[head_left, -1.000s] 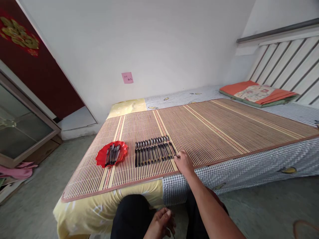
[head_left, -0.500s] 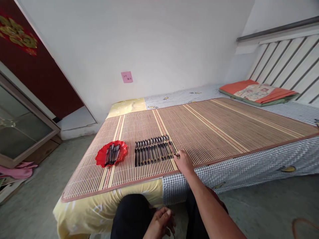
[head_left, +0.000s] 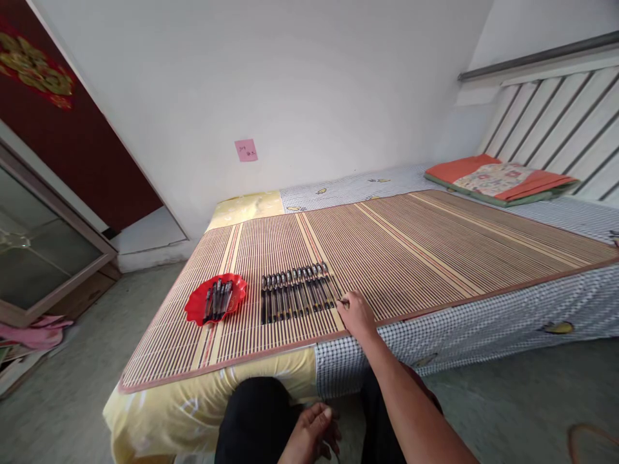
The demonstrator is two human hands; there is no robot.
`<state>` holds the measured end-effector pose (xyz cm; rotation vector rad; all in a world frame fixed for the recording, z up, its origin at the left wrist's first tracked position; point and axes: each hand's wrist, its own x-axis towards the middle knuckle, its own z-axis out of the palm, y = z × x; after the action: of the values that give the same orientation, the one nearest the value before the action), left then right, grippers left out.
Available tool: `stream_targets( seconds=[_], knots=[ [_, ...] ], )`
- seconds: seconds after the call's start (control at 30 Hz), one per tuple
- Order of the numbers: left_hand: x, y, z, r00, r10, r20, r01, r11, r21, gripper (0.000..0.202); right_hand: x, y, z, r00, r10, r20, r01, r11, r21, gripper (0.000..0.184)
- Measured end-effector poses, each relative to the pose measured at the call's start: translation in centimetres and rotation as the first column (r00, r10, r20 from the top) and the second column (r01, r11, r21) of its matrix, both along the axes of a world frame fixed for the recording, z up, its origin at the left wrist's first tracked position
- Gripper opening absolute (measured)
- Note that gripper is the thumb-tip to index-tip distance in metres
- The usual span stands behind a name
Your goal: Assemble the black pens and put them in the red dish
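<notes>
Seen from my end of the head feed, as a long row of pens (head_left: 295, 278) lies on the slatted mat (head_left: 411, 277), a smaller bunch is left in the red dish (head_left: 192, 310).
My right hand (head_left: 356, 314) looks pinched on the near end of the rightmost pen (head_left: 333, 284); I judge the row laid up to there. My left hand (head_left: 312, 433) curls by the knees (head_left: 261, 409), its grip unclear.

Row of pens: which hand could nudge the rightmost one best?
Probably the right hand: its fingers are at the near end of the rightmost pen. The left hand is down by the knees, farther away.
</notes>
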<state>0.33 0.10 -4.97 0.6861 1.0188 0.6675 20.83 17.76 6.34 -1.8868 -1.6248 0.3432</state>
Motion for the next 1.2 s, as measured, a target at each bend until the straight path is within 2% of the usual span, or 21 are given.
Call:
stream_targets(
  seconds=[0.1, 0.2, 0.4, 0.6, 0.83, 1.03, 1.2],
  knots=[
    [-0.1, 0.1, 0.1, 1.0, -0.004, 0.003, 0.004, 1.0, 0.004, 0.065, 0.9, 0.1, -0.1, 0.999, 0.028, -0.034, -0.026, 0.998, 0.054, 0.007],
    [-0.1, 0.1, 0.2, 1.0, -0.003, 0.005, 0.003, 1.0, 0.002, 0.065, 2.7, 0.0, 0.0, 0.998, 0.04, -0.051, -0.035, 0.994, 0.102, 0.013],
    [0.0, 0.0, 0.6, 1.0, -0.015, 0.006, 0.015, 1.0, 0.014, 0.066, 5.3, -0.8, 0.2, 0.995, 0.096, -0.027, -0.094, 0.993, 0.071, 0.015],
    [0.0, 0.0, 1.0, 0.999, -0.023, -0.037, 0.023, 1.0, 0.002, 0.068, 3.6, -0.8, 0.9, 0.989, 0.149, 0.018, -0.148, 0.989, -0.019, 0.023],
    [0.1, 0.0, 1.2, 0.999, -0.03, -0.029, 0.031, 0.999, 0.01, 0.068, 2.0, 0.0, 1.2, 0.992, 0.122, 0.027, -0.118, 0.985, -0.123, 0.036],
    [0.1, 0.0, 2.0, 0.999, -0.031, -0.014, 0.031, 0.999, 0.005, 0.067, 1.7, 0.1, 1.7, 0.99, 0.131, 0.051, -0.123, 0.982, -0.141, 0.038],
    [0.1, 0.0, 1.7, 0.999, -0.02, -0.025, 0.02, 1.0, 0.003, 0.068, 1.6, 0.0, 1.9, 0.989, 0.131, 0.07, -0.121, 0.984, -0.132, 0.037]
  ],
)
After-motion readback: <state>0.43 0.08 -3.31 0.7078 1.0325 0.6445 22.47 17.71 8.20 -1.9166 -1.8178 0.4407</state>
